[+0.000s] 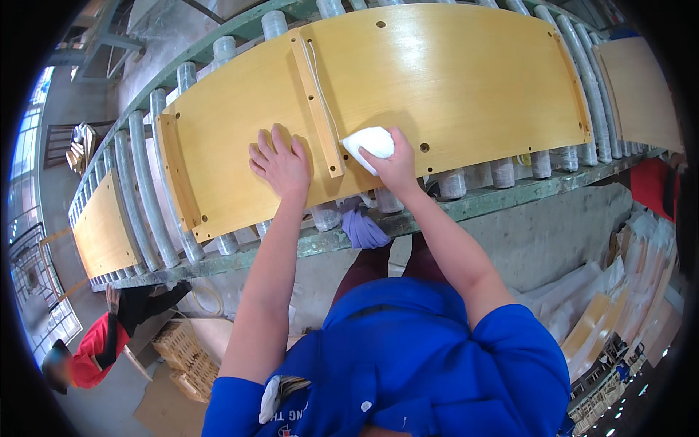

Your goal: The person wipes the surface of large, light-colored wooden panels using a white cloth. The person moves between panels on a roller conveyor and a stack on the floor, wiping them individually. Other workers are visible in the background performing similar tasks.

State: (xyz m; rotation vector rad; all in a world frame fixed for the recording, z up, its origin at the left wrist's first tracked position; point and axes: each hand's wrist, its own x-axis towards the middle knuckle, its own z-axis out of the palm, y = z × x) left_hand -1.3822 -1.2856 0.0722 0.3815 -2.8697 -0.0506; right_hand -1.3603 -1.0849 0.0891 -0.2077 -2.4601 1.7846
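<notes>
A large varnished wood panel (pixel 473 87) lies across the rollers in front of me, with wooden strips along both ends and drilled holes. A further wooden strip (pixel 314 98) crosses it left of the middle. My right hand (pixel 395 162) is closed around a white squeeze bottle (pixel 373 144), whose narrow tip points left at the strip's right edge. From that tip a thin white line (pixel 318 80) runs up beside the strip to its far end; it looks like glue. My left hand (pixel 282 166) lies flat on the panel left of the strip, fingers spread, holding nothing.
The green-framed roller conveyor (pixel 480 200) carries another panel (pixel 109 226) at left and one (pixel 641 91) at right. A purple cloth (pixel 364 229) hangs on the near rail. A person in red (pixel 98 349) is at lower left, near stacked wooden pieces (pixel 186 357). Plastic-wrapped boards (pixel 604 306) lie at lower right.
</notes>
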